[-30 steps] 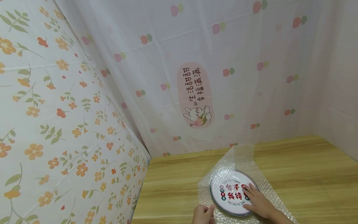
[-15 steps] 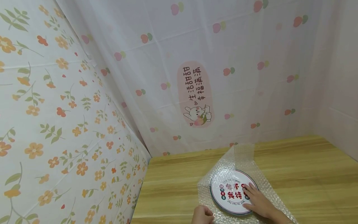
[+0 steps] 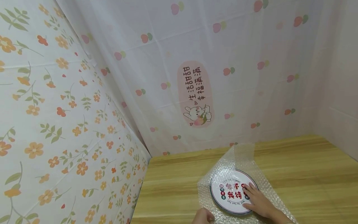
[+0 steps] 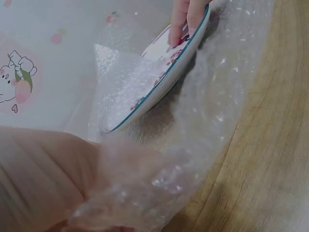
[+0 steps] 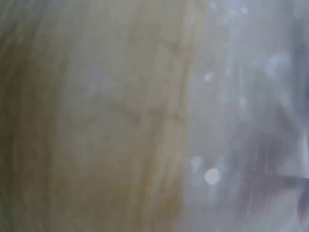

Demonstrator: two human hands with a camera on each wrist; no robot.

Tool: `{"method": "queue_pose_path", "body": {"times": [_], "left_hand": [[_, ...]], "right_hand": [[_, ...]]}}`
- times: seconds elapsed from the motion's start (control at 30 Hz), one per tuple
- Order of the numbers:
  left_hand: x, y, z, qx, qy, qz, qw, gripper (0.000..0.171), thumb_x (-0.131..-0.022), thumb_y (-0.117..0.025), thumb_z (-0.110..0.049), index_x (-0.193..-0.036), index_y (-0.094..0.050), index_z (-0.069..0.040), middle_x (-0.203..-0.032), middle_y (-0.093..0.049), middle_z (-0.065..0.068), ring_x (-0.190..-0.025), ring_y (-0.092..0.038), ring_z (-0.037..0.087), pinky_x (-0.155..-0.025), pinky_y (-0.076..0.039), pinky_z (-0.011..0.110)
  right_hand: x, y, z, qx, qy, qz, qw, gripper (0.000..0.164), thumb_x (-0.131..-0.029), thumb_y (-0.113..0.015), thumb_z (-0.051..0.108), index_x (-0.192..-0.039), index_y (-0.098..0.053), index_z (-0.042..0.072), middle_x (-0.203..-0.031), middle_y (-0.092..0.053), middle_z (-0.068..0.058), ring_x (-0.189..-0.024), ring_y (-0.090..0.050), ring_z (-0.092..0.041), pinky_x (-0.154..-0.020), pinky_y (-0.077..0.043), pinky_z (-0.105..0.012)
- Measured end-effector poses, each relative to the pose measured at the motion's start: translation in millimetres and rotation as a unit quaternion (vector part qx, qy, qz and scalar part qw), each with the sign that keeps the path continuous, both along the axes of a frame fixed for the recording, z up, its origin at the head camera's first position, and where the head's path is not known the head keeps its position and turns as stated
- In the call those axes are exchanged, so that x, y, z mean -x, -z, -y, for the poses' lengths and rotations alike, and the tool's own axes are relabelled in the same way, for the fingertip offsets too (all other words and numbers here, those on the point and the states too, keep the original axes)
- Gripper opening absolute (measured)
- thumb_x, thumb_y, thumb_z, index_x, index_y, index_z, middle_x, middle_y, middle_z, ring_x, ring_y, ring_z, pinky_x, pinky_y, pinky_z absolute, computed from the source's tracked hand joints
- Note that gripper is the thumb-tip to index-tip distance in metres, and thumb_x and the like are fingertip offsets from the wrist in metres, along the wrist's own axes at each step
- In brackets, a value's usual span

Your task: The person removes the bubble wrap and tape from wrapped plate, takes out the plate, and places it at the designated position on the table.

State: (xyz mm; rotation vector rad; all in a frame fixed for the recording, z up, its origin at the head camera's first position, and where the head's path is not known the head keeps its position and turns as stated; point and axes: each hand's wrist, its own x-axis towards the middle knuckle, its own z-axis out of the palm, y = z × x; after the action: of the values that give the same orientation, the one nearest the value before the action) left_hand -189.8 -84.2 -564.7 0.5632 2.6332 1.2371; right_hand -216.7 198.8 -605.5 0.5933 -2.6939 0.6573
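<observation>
A round white plate (image 3: pixel 234 205) with a dark blue-green rim and red Chinese lettering lies face up on a sheet of clear bubble wrap (image 3: pixel 244 155). Part of the wrap folds over the plate's far left side. My right hand (image 3: pixel 260 202) rests on the plate's right side with fingers spread. At the near left, my left hand (image 3: pixel 202 216) grips the edge of the wrap with curled fingers. In the left wrist view, raised bubble wrap (image 4: pixel 212 96) covers that hand's fingers, and the plate (image 4: pixel 164 89) shows beyond. The right wrist view is blurred and shows no fingers.
The wooden table (image 3: pixel 313 174) extends left and right of the wrap. A white cloth with fruit prints (image 3: pixel 246 93) hangs behind it. Along the left stands a flowered cloth (image 3: pixel 61 140).
My left hand has moved slightly down, toward the near edge, and its fingers have curled further under. My right hand and the plate have stayed in place.
</observation>
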Motion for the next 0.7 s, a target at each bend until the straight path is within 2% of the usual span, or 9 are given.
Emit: {"method": "queue_pose_path", "body": {"times": [0.1,0.23,0.3,0.33,0.37,0.4,0.47,0.57,0.7], "left_hand": [[12.3,27.7,4.0,0.001,0.031,-0.026,0.9992,0.014,-0.062,-0.075,0.001,-0.075,-0.068,0.001,-0.063,-0.049,-0.004,-0.056,-0.045,0.002,-0.053,-0.041,0.021],[50.1,114.1,12.9,0.027,0.092,-0.129,0.987,0.012,-0.065,-0.074,-0.007,-0.076,-0.071,-0.01,-0.069,-0.042,-0.011,-0.061,-0.038,-0.002,-0.052,-0.035,0.017],[71.1,164.1,16.2,0.056,0.108,-0.204,0.9713,0.012,-0.064,-0.073,-0.009,-0.075,-0.072,-0.014,-0.07,-0.039,-0.011,-0.061,-0.035,-0.001,-0.051,-0.031,0.015],[78.9,182.3,16.9,0.073,0.107,-0.238,0.9625,0.014,-0.063,-0.073,-0.011,-0.075,-0.072,-0.017,-0.07,-0.039,-0.012,-0.061,-0.035,-0.002,-0.05,-0.029,0.013],[81.4,188.3,16.3,0.078,0.097,-0.214,0.9689,0.015,-0.063,-0.074,-0.011,-0.074,-0.072,-0.02,-0.071,-0.039,-0.012,-0.062,-0.035,-0.002,-0.05,-0.03,0.015],[84.5,195.8,16.7,0.094,0.099,-0.247,0.9594,0.014,-0.063,-0.073,-0.013,-0.074,-0.072,-0.022,-0.071,-0.039,-0.012,-0.061,-0.035,-0.001,-0.049,-0.029,0.014],[77.1,179.3,15.5,0.094,0.097,-0.243,0.9605,0.015,-0.066,-0.071,-0.012,-0.077,-0.072,-0.021,-0.071,-0.039,-0.011,-0.061,-0.036,-0.001,-0.05,-0.03,0.013],[48.2,111.3,9.4,0.08,0.068,-0.143,0.9842,0.016,-0.065,-0.073,-0.009,-0.077,-0.071,-0.019,-0.073,-0.039,-0.01,-0.063,-0.039,0.001,-0.054,-0.036,0.017],[11.3,35.7,-2.0,0.111,0.006,-0.105,0.9882,0.021,-0.058,-0.074,0.0,-0.076,-0.069,-0.009,-0.073,-0.041,-0.004,-0.064,-0.043,0.006,-0.057,-0.039,0.021]], "right_hand": [[0.4,0.3,-0.1,-0.001,-0.001,0.004,1.0,0.062,-0.076,-0.063,0.042,-0.114,-0.056,-0.006,-0.124,-0.048,-0.023,-0.116,-0.036,-0.044,-0.088,-0.028,-0.051],[0.5,1.1,-0.3,-0.009,-0.002,0.002,1.0,0.063,-0.076,-0.063,0.044,-0.112,-0.057,-0.007,-0.122,-0.049,-0.023,-0.115,-0.037,-0.046,-0.093,-0.027,-0.049],[0.5,1.6,-0.2,-0.009,-0.004,0.002,1.0,0.063,-0.076,-0.063,0.044,-0.112,-0.057,-0.007,-0.122,-0.049,-0.023,-0.114,-0.037,-0.047,-0.098,-0.023,-0.044],[0.3,1.8,-0.1,-0.006,-0.004,0.004,1.0,0.063,-0.076,-0.063,0.044,-0.112,-0.057,-0.008,-0.122,-0.049,-0.023,-0.114,-0.037,-0.046,-0.102,-0.017,-0.038],[0.1,1.9,-0.1,-0.008,-0.004,0.002,1.0,0.063,-0.076,-0.062,0.044,-0.112,-0.057,-0.007,-0.121,-0.049,-0.023,-0.114,-0.037,-0.046,-0.102,-0.018,-0.037],[0.2,1.9,0.0,-0.013,-0.004,-0.004,1.0,0.063,-0.076,-0.062,0.045,-0.112,-0.057,-0.007,-0.121,-0.05,-0.023,-0.114,-0.038,-0.046,-0.099,-0.022,-0.042],[-0.1,2.4,0.3,-0.003,-0.002,-0.001,1.0,0.063,-0.076,-0.063,0.044,-0.112,-0.057,-0.007,-0.122,-0.049,-0.022,-0.118,-0.035,-0.042,-0.103,-0.011,-0.03],[0.1,2.8,0.3,-0.011,-0.001,-0.012,1.0,0.062,-0.076,-0.062,0.044,-0.111,-0.058,-0.006,-0.121,-0.05,-0.022,-0.119,-0.035,-0.04,-0.101,-0.018,-0.036],[0.7,2.4,0.5,-0.007,0.0,-0.006,1.0,0.061,-0.076,-0.063,0.043,-0.112,-0.057,-0.006,-0.122,-0.049,-0.022,-0.12,-0.033,-0.039,-0.092,-0.028,-0.05]]}}
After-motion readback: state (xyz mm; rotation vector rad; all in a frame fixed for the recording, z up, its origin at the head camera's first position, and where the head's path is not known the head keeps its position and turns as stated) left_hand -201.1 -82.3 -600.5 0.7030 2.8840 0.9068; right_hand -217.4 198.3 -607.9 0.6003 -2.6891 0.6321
